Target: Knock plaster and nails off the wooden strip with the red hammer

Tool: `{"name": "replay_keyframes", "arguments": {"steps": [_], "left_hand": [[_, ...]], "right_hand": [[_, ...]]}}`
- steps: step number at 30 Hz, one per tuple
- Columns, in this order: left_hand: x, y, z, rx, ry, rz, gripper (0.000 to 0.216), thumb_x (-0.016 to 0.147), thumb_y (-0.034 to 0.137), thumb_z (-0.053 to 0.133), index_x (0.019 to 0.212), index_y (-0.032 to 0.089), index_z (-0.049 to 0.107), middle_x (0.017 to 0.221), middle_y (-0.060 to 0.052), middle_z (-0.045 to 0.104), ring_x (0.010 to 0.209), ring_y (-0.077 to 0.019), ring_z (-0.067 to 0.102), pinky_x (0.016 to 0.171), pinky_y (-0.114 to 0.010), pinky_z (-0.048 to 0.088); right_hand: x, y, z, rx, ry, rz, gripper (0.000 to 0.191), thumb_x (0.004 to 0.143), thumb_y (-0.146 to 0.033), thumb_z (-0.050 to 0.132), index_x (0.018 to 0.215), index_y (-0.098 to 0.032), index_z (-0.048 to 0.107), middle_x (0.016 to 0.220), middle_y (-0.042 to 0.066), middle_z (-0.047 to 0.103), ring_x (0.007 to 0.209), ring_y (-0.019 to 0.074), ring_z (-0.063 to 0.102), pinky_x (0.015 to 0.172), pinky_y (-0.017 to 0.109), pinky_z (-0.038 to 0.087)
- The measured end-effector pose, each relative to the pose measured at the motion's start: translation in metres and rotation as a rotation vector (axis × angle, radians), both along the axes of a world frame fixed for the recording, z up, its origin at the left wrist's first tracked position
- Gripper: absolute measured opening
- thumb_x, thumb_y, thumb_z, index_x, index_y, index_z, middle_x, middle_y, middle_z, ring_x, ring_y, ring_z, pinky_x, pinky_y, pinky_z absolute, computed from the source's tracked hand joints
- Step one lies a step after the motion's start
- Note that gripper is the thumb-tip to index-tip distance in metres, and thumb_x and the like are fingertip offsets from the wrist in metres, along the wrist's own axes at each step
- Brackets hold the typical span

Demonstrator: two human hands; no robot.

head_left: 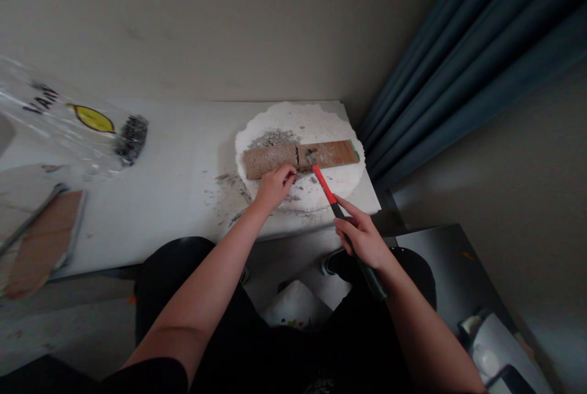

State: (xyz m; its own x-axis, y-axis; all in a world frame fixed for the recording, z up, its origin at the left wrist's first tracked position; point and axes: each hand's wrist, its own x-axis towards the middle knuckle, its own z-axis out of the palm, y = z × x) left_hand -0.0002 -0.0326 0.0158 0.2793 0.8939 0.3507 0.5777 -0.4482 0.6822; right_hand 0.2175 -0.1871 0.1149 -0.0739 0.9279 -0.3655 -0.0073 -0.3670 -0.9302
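Note:
A long brown slab [270,159], cracked across its middle, lies on a white round mat [293,120] at the far right of a white table [174,155]. My left hand [274,186] rests against the slab's near edge, fingers curled and pinching at the crack. My right hand [363,236] is closed round the black grip of a hammer [326,187] with a red shaft. The hammer's metal head [312,157] touches the slab just right of the crack. Grey crumbs and dust lie around the slab.
A clear plastic bag [68,131] with a yellow label lies at the table's left. A brown board in a tray [43,241] sits at the near left edge. Blue curtains [458,63] hang at the right, beside a dark surface [440,259]. Something white [293,305] lies between my knees.

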Motion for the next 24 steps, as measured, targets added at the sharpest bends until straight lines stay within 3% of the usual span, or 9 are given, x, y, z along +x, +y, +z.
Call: {"name": "replay_keyframes", "arguments": {"steps": [6,10,15,20,24], "left_hand": [[0.0,0.0,-0.001,0.018,0.045,0.011,0.01,0.097,0.023,0.059,0.1,0.022,0.067,0.096,-0.005,0.075,0.087,-0.0201,0.071,0.084,-0.032,0.054],[-0.006,0.0,0.009,0.045,0.077,0.062,0.014,0.101,0.028,0.055,0.105,0.021,0.067,0.102,-0.006,0.074,0.086,-0.0189,0.07,0.083,-0.032,0.055],[-0.016,-0.008,0.026,0.169,0.396,-0.073,0.03,0.103,0.021,0.047,0.124,0.021,0.068,0.109,-0.01,0.072,0.102,-0.0239,0.067,0.085,-0.034,0.054],[-0.021,-0.019,0.025,0.171,0.716,-0.247,0.042,0.1,0.012,0.044,0.133,0.025,0.068,0.111,-0.011,0.068,0.109,-0.0267,0.062,0.081,-0.034,0.049],[-0.019,-0.02,0.024,0.095,0.728,-0.281,0.047,0.101,0.01,0.041,0.138,0.025,0.066,0.114,-0.012,0.068,0.111,-0.0277,0.063,0.085,-0.036,0.048]], "right_hand": [[0.0,0.0,-0.001,-0.01,-0.005,0.018,0.083,0.089,-0.038,0.066,0.164,-0.015,0.04,0.056,-0.011,0.051,0.035,0.0077,0.04,0.035,0.021,0.029],[0.003,0.0,-0.001,0.029,-0.033,0.004,0.08,0.089,-0.038,0.067,0.162,-0.016,0.044,0.057,-0.011,0.051,0.035,0.0079,0.04,0.035,0.021,0.029],[0.012,0.006,-0.006,0.099,-0.094,-0.058,0.08,0.09,-0.041,0.067,0.163,-0.019,0.043,0.057,-0.011,0.05,0.036,0.0082,0.039,0.036,0.022,0.031],[0.029,0.037,-0.023,0.235,-0.299,-0.155,0.079,0.092,-0.039,0.063,0.165,-0.019,0.04,0.058,-0.009,0.049,0.041,0.0112,0.041,0.04,0.025,0.035],[0.042,0.078,-0.035,0.317,-0.583,-0.205,0.075,0.093,-0.037,0.057,0.162,-0.014,0.045,0.078,0.004,0.069,0.057,0.018,0.059,0.054,0.032,0.051]]}}
